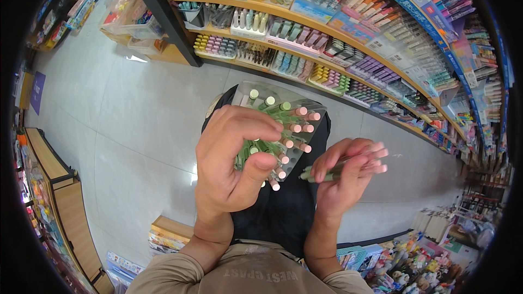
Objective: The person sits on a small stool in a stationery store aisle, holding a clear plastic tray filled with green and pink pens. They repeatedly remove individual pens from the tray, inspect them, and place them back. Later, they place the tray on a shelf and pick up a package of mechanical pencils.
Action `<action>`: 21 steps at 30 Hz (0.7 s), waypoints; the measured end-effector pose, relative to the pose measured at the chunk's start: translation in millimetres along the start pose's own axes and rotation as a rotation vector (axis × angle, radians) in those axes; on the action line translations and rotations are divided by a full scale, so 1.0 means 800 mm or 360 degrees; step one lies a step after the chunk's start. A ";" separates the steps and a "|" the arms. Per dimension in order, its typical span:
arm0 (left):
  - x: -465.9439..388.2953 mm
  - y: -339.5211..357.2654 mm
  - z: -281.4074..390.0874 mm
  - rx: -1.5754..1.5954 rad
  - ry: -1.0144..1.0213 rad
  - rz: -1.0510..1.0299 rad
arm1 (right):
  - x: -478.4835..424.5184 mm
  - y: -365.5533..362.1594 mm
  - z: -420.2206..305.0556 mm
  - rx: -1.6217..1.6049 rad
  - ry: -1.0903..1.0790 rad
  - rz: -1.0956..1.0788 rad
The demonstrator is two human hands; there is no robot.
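A clear plastic pen display box [295, 156] with round holes rests on my lap. Green-ended pens [285, 106] stand toward its left side and pink-ended pens [307, 128] toward its right. Over its left part curves my left hand [233, 159], thumb and forefinger apart with nothing visible between them; its lower fingers are partly hidden, and whether it touches the pens is unclear. To the right of the box, my right hand [339, 175] grips a small bunch of pens [374, 158] with pink ends pointing right. That bunch is blurred by motion.
Curved wooden shelves [343, 59] packed with pens and markers run across the front and right. Grey tiled floor [135, 130] lies to the left, beside a wooden cabinet [71, 216]. Plush toys [416, 265] are piled behind right. Clear plastic bins [143, 24] sit front left.
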State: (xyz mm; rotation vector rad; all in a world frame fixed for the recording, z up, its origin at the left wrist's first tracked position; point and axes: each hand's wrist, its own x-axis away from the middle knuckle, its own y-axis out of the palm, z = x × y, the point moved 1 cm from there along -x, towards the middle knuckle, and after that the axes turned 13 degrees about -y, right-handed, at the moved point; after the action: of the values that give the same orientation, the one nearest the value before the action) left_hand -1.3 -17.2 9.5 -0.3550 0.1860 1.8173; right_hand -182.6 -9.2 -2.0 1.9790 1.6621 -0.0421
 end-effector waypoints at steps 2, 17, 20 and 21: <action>-0.001 0.002 0.001 -0.0004 0.0013 -0.0011 | 0.014 -0.010 0.001 0.0172 0.0071 -0.0122; -0.004 0.002 0.005 -0.0138 0.0073 -0.0118 | 0.002 0.015 -0.001 0.1128 -0.0806 -0.0278; -0.004 0.004 0.008 -0.0174 0.0084 -0.0138 | -0.021 0.019 -0.010 0.1379 -0.1194 -0.0410; -0.005 0.005 0.008 -0.0176 0.0090 -0.0138 | -0.020 0.019 -0.008 0.1165 -0.1088 -0.0268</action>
State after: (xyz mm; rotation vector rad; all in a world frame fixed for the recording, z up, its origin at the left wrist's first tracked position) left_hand -5.4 -19.8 16.3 -0.4854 0.1076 1.7368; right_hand -174.6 -22.1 15.3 1.9314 1.4222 -1.3915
